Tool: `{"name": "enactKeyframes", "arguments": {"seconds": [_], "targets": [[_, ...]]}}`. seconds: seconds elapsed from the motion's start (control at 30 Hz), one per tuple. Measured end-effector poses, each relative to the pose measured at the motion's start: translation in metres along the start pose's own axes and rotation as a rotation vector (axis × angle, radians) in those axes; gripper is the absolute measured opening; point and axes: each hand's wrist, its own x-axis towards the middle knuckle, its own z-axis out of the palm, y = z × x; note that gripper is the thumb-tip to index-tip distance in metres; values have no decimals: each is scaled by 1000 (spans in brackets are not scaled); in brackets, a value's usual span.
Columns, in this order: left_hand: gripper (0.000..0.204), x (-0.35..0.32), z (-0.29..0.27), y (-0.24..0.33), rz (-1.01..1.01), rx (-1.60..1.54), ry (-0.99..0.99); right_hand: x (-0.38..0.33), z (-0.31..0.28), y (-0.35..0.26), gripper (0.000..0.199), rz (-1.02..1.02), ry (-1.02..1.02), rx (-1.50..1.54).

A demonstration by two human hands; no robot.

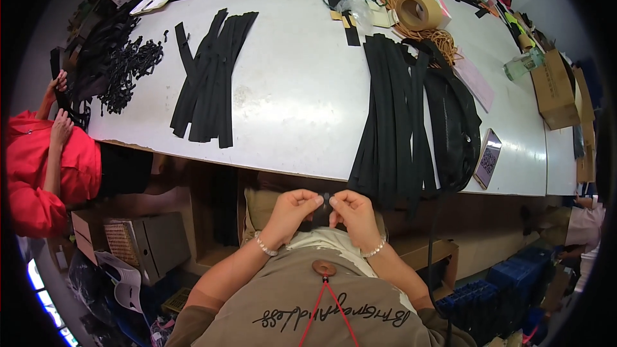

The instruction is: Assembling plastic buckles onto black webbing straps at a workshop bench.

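Note:
My left hand (297, 212) and my right hand (353, 213) meet in front of my belly, just off the table's near edge. Thumbs and fingertips of both are closed in a pinch on the end of a black zipper tape (326, 204). Its lower part hangs dark between the hands, and its small details are too blurred to tell. Ahead to the right, a bundle of black zipper tapes (389, 115) lies lengthwise and droops over the edge. Another, smaller bundle of black zipper tapes (212, 83) lies fanned out on the left of the white table (295, 90).
Small black zipper pulls (136, 67) are heaped at the left, beside a co-worker in a red top (48, 173) whose hands hold black material. A black bag (452, 128), a phone (488, 159), a tape roll (419, 13) and cardboard boxes (554, 90) stand or lie at the right.

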Motion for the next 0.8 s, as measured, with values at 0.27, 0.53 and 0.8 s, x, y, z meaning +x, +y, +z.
{"name": "enactKeyframes", "arguments": {"seconds": [0.27, 0.53, 0.8], "targets": [[12, 24, -3, -15, 110, -46, 72, 24, -3, 16, 10, 90, 149, 268], [13, 25, -1, -11, 158, -7, 106, 27, 4, 18, 7, 32, 198, 288], [9, 29, 4, -9, 213, -35, 148, 29, 15, 22, 5, -30, 300, 362]]}}
